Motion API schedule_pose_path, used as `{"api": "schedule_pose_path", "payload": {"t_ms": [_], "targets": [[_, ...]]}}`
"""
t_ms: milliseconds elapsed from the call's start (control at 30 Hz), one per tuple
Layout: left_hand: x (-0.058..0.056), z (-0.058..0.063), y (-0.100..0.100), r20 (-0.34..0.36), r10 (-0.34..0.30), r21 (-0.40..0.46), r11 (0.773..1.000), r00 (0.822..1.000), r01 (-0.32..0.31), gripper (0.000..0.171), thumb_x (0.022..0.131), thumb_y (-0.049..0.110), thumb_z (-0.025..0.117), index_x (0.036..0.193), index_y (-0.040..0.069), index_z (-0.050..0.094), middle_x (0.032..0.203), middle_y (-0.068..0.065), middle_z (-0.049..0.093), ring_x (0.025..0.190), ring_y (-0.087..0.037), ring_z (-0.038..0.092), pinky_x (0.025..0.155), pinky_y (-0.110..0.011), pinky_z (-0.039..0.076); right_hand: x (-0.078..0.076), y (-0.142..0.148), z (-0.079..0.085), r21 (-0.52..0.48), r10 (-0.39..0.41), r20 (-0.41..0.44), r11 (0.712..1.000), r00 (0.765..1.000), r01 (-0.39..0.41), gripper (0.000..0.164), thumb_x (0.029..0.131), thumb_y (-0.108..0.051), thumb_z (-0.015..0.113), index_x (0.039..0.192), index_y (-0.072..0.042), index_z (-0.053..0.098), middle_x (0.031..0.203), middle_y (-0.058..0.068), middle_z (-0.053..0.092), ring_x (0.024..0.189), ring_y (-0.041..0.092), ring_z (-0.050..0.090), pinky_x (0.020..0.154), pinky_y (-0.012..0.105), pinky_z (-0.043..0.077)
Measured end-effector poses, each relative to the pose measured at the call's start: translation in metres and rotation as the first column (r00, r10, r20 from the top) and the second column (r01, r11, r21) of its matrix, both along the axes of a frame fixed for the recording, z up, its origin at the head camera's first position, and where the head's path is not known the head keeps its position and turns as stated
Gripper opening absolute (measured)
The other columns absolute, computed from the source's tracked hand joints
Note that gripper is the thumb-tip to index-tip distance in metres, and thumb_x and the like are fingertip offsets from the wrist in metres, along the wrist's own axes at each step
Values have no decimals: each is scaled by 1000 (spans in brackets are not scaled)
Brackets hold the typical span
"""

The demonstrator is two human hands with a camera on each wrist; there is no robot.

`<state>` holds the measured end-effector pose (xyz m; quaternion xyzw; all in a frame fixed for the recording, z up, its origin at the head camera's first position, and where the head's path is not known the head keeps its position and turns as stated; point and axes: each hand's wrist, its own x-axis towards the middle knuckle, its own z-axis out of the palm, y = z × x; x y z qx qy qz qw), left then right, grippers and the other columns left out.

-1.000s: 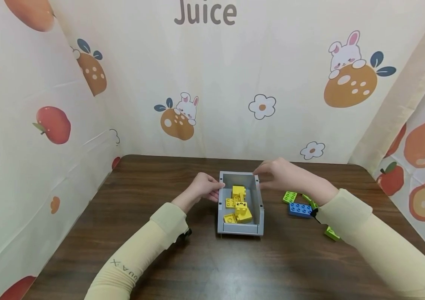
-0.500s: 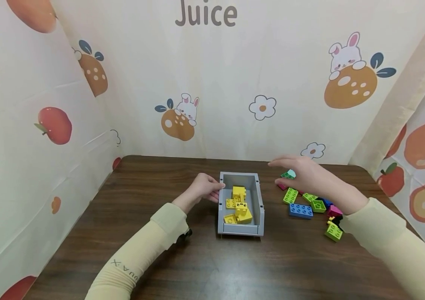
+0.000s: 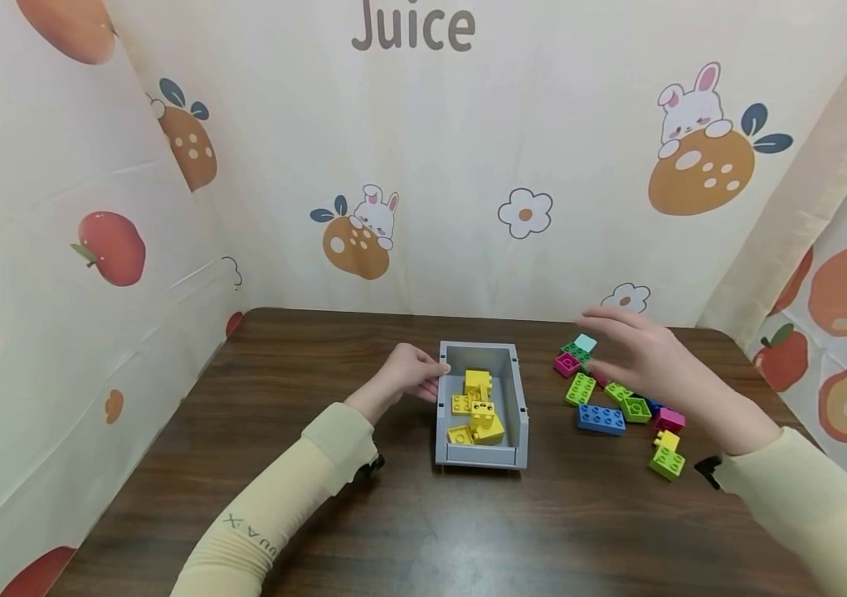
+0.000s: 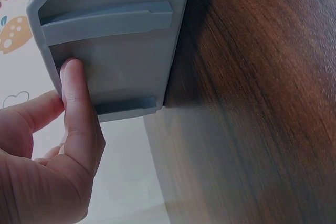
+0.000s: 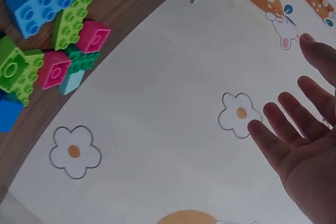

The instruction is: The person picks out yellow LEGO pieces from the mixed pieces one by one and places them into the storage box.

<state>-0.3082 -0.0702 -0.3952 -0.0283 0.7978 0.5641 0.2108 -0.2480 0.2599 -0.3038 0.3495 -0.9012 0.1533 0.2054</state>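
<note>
A grey plastic bin point(image 3: 481, 455) stands on the table with several yellow toy bricks point(image 3: 482, 414) inside. My left hand point(image 3: 406, 371) pinches the rim of its left wall between thumb and fingers. In the left wrist view a finger lies along the outside of the bin's ribbed wall point(image 4: 126, 61). My right hand point(image 3: 645, 355) is held over the loose bricks to the right of the bin, fingers spread, nothing in it. Its bare palm and separated fingers show in the right wrist view. Part of the brick pile is hidden beneath this hand.
Right of the bin lie a long blue brick point(image 3: 601, 419), a lime brick point(image 3: 581, 389), a magenta brick point(image 3: 567, 364) and several others. A yellow piece point(image 3: 665, 440) touches a lime brick point(image 3: 667, 463) nearer the front. A printed curtain point(image 3: 453, 257) backs the dark wooden table point(image 3: 304, 365).
My right hand has left the bin's right rim and moved rightward to above the loose bricks, uncovering several of them. The left hand and the bin stay put.
</note>
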Motion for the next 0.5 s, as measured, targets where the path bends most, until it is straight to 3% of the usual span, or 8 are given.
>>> {"api": "schedule_pose_path", "payload": {"t_ms": [333, 500], "targets": [[-1, 0, 0, 13, 2, -8, 1000, 1000, -2, 36, 88, 21, 68, 106, -9, 65, 71, -12, 65, 55, -15, 64, 77, -44, 59, 11, 28, -21, -1, -107, 74, 994, 991, 107, 63, 69, -10, 83, 126, -8, 57, 129, 17, 53, 114, 38, 51, 79, 57, 54], [-1, 0, 0, 7, 1, -8, 1000, 1000, -1, 36, 88, 21, 68, 106, -10, 65, 72, -13, 65, 55, -15, 64, 76, -44, 59, 16, 43, -35, 10, -174, 148, 985, 974, 175, 62, 73, -15, 82, 129, -10, 55, 131, 19, 52, 115, 41, 50, 80, 61, 52]]}}
